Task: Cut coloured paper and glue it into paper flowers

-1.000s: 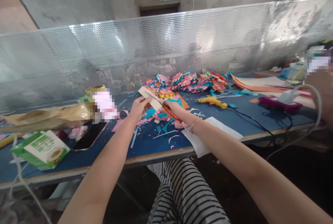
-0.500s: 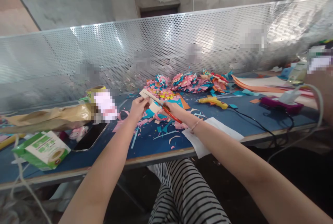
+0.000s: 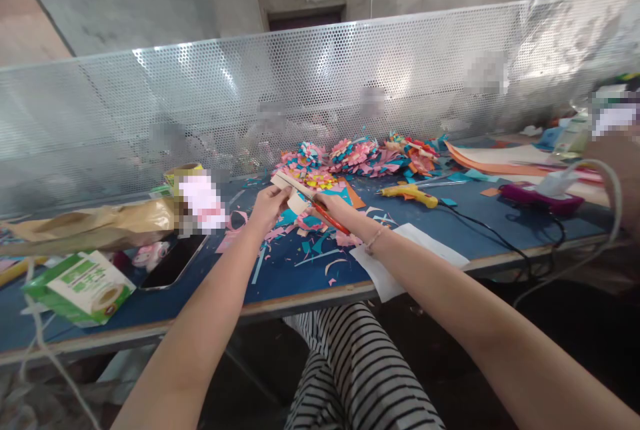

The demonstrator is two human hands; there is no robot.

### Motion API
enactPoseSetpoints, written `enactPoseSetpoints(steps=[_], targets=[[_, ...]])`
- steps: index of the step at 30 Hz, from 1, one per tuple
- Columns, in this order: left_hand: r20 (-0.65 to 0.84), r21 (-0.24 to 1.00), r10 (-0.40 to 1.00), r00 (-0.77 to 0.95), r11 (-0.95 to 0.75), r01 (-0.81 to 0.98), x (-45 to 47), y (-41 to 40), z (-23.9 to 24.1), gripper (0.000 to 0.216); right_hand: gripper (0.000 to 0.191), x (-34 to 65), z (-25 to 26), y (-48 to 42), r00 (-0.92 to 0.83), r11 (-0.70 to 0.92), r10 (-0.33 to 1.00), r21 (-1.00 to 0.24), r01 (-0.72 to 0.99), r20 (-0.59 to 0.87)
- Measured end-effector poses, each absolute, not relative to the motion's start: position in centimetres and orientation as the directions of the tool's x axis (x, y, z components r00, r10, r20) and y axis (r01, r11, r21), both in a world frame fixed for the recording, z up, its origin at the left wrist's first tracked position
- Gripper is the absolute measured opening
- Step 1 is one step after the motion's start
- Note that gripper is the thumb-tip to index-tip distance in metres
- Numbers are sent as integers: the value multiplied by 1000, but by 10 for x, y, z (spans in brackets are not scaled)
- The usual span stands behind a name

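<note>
My left hand (image 3: pixel 270 206) pinches a cream piece of paper (image 3: pixel 297 202) above the table. In my right hand (image 3: pixel 330 203) is a pair of scissors with red-orange handles (image 3: pixel 334 222); its blades lie across the paper, pointing left. Beneath both hands, pink and blue paper scraps (image 3: pixel 315 243) are strewn over the blue tabletop (image 3: pixel 295 280). Just behind the hands sit pink, blue and yellow paper flowers (image 3: pixel 353 157). How far the blades are apart is too small to tell.
To the right lie a yellow glue gun (image 3: pixel 410 195) with a black cord, a white sheet (image 3: pixel 435 247) and a purple holder (image 3: pixel 540 201). Leftward are a green box (image 3: pixel 83 289), a phone (image 3: pixel 173 262) and brown wrapping (image 3: pixel 115 220). A perforated metal screen (image 3: pixel 225 107) stands behind.
The cream paper and left hand have shifted very slightly to the right, closer to the scissors. My right hand has hardly moved, and the table items stay where they were.
</note>
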State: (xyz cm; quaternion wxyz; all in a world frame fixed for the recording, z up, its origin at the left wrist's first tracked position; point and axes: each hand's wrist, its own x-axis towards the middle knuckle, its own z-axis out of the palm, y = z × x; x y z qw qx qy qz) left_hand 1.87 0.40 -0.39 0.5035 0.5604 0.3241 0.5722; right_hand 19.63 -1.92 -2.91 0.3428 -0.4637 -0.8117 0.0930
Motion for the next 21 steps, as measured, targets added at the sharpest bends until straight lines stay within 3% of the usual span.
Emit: enactPoseSetpoints(steps=[10,21], targets=[[310,938,942,125,-282,-203,19,6,-6,39,39,200,-36,-10,-368,611,782,-504,610,503],[289,956,924,251,-267,-120,23,-3,-4,35,32,196,-32,-20,-357,581,800,-474,662,482]])
